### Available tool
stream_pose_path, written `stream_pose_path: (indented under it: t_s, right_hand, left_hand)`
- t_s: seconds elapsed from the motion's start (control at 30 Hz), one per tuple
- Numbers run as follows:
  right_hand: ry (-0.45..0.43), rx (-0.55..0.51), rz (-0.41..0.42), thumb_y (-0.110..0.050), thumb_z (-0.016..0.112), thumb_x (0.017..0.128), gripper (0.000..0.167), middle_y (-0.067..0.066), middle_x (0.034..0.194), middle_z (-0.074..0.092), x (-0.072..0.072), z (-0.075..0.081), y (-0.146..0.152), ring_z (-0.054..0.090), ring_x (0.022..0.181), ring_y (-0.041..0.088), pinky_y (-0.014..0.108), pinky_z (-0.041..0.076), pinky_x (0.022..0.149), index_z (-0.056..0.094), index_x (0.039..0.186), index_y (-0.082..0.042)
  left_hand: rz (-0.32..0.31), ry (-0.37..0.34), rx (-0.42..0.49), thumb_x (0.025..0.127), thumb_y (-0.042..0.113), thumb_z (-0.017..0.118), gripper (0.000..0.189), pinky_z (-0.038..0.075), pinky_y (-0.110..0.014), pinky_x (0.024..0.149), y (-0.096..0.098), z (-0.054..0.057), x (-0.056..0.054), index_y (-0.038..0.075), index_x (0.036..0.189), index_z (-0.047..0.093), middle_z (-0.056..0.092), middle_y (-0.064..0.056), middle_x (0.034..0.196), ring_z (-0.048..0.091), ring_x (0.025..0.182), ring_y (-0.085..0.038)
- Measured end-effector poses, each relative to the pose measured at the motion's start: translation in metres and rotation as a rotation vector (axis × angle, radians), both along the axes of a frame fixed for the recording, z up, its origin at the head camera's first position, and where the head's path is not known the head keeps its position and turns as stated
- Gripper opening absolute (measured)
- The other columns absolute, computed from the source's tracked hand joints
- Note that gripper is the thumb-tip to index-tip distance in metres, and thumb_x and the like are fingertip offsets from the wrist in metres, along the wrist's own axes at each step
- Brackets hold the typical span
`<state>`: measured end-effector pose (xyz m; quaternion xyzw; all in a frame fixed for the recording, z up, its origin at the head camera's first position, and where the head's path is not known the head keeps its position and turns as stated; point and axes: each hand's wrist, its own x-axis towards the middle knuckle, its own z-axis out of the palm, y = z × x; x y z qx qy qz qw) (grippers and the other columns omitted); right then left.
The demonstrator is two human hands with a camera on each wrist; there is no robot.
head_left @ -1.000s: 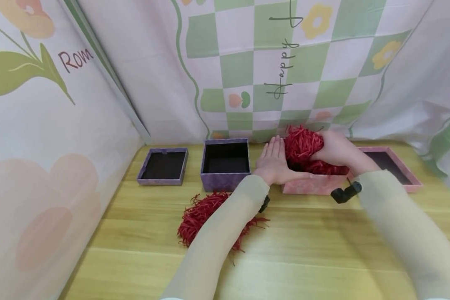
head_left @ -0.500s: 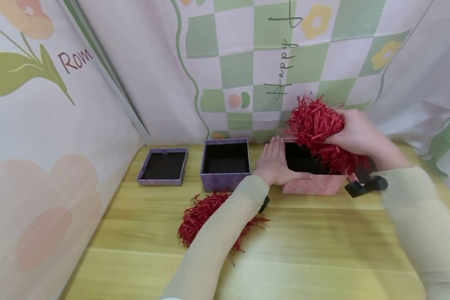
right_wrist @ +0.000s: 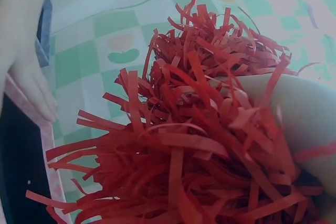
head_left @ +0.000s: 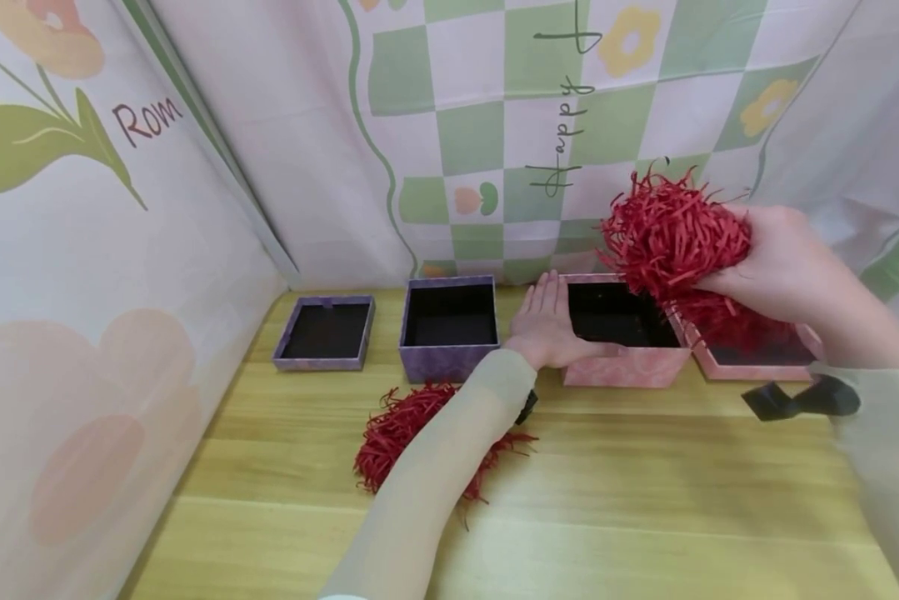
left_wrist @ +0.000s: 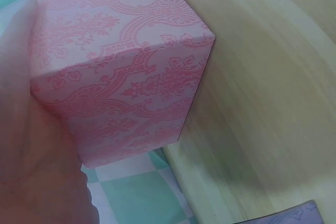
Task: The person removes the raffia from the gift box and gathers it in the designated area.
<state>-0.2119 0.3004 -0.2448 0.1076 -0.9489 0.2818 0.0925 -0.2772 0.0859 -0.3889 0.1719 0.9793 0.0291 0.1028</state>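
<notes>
My right hand [head_left: 782, 258] grips a big bunch of red shredded paper [head_left: 674, 237], raised over the right end of the pink box and its lid. Loose strips stick out all round and cover most of the fingers in the right wrist view. The pink box [head_left: 625, 368] stands open-topped, its dark inside showing. Against its left side lies my left hand [head_left: 546, 329], fingers straight and thumb stretched along the front rim. In the left wrist view that palm meets the patterned pink wall [left_wrist: 131, 93]. A second heap of red shredded paper [head_left: 400, 433] lies on the table, partly behind the left forearm.
Left of the hands stands an open purple box [head_left: 449, 364] with a black inside. Its shallow purple lid [head_left: 322, 364] lies further left, inside up. The pink lid [head_left: 756, 373] lies right of the pink box. A printed curtain [head_left: 471, 133] hangs close behind everything.
My right hand has lifted the red shredded paper up out of the pink box and carried it to the right. The box's dark inside now shows. My left hand has stayed in place.
</notes>
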Motion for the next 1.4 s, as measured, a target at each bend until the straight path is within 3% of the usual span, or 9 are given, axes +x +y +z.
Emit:
stream_pose_path:
  t_s: [0.1, 0.3, 0.47, 0.67, 0.73, 0.87, 1.0, 1.17, 1.4]
  right_hand:
    - [0.027, 0.045, 0.017, -0.019, 0.091, 0.077, 0.047, 0.026, 0.107, 0.07, 0.011, -0.002, 0.003, 0.064, 0.093, 0.039, 0.049, 0.047, 0.081, 0.069, 0.117, -0.006]
    - [0.122, 0.142, 0.074, -0.014, 0.095, 0.068, 0.05, 0.02, 0.093, 0.073, 0.031, -0.018, 0.011, 0.068, 0.075, 0.037, 0.038, 0.051, 0.074, 0.071, 0.111, -0.004]
    - [0.141, 0.139, 0.133, -0.01, 0.096, 0.064, 0.066, 0.025, 0.103, 0.072, 0.045, -0.039, 0.016, 0.068, 0.085, 0.044, 0.062, 0.051, 0.08, 0.068, 0.123, -0.001]
    - [0.197, 0.113, 0.233, -0.003, 0.098, 0.054, 0.062, 0.009, 0.097, 0.074, 0.06, -0.079, 0.019, 0.066, 0.084, 0.007, 0.013, 0.046, 0.079, 0.072, 0.111, -0.006]
    - [0.167, 0.093, 0.241, -0.004, 0.098, 0.055, 0.059, 0.002, 0.096, 0.074, 0.066, -0.094, 0.017, 0.063, 0.084, 0.001, 0.008, 0.043, 0.077, 0.072, 0.108, -0.009]
    - [0.085, 0.078, 0.276, -0.012, 0.099, 0.062, 0.053, -0.004, 0.099, 0.074, 0.074, -0.117, 0.012, 0.066, 0.089, 0.006, 0.019, 0.052, 0.077, 0.072, 0.108, -0.012]
    - [-0.002, 0.069, 0.296, -0.02, 0.098, 0.066, 0.049, -0.012, 0.098, 0.072, 0.079, -0.13, 0.008, 0.066, 0.089, 0.006, 0.032, 0.057, 0.076, 0.071, 0.108, -0.015]
    - [-0.081, 0.059, 0.3, -0.024, 0.096, 0.069, 0.047, -0.016, 0.097, 0.07, 0.085, -0.142, 0.007, 0.065, 0.088, 0.005, 0.034, 0.057, 0.075, 0.071, 0.108, -0.016]
    - [-0.12, 0.058, 0.307, -0.011, 0.095, 0.065, 0.051, -0.012, 0.099, 0.07, 0.087, -0.158, 0.006, 0.066, 0.091, 0.011, 0.038, 0.058, 0.078, 0.071, 0.109, -0.014]
  left_hand:
    - [0.003, 0.0, -0.004, 0.068, 0.102, 0.034, 0.136, -0.013, -0.028, 0.117, 0.001, -0.002, -0.001, 0.018, 0.159, -0.02, -0.022, 0.002, 0.167, -0.022, 0.149, -0.012]
    - [-0.006, 0.013, 0.018, 0.069, 0.101, 0.035, 0.135, -0.01, -0.03, 0.119, -0.001, 0.0, 0.001, 0.016, 0.16, -0.018, -0.019, 0.0, 0.168, -0.02, 0.15, -0.013]
    - [-0.009, 0.016, 0.01, 0.071, 0.1, 0.035, 0.133, -0.009, -0.03, 0.119, -0.001, -0.001, -0.001, 0.017, 0.16, -0.02, -0.019, 0.0, 0.168, -0.02, 0.15, -0.014]
    - [-0.022, 0.023, -0.001, 0.077, 0.096, 0.037, 0.129, -0.011, -0.029, 0.118, -0.003, -0.003, -0.004, 0.015, 0.16, -0.019, -0.018, -0.002, 0.168, -0.021, 0.15, -0.014]
    - [-0.025, 0.024, -0.005, 0.08, 0.093, 0.037, 0.125, -0.012, -0.029, 0.118, -0.004, -0.002, -0.002, 0.015, 0.16, -0.019, -0.018, -0.002, 0.168, -0.021, 0.15, -0.014]
    - [-0.024, 0.042, 0.018, 0.083, 0.091, 0.036, 0.121, -0.009, -0.029, 0.119, -0.004, 0.002, 0.005, 0.015, 0.16, -0.017, -0.016, -0.002, 0.169, -0.018, 0.151, -0.015]
    - [-0.022, 0.06, 0.056, 0.077, 0.096, 0.035, 0.127, -0.006, -0.031, 0.121, -0.005, 0.004, 0.01, 0.015, 0.162, -0.013, -0.011, -0.002, 0.17, -0.014, 0.152, -0.015]
    - [-0.017, 0.05, 0.07, 0.071, 0.1, 0.035, 0.133, -0.007, -0.031, 0.12, -0.003, 0.003, 0.009, 0.016, 0.162, -0.012, -0.013, 0.0, 0.17, -0.015, 0.152, -0.014]
    - [-0.014, 0.056, 0.072, 0.072, 0.099, 0.038, 0.133, -0.006, -0.03, 0.12, -0.004, 0.002, 0.007, 0.016, 0.163, -0.012, -0.011, -0.001, 0.17, -0.013, 0.152, -0.014]
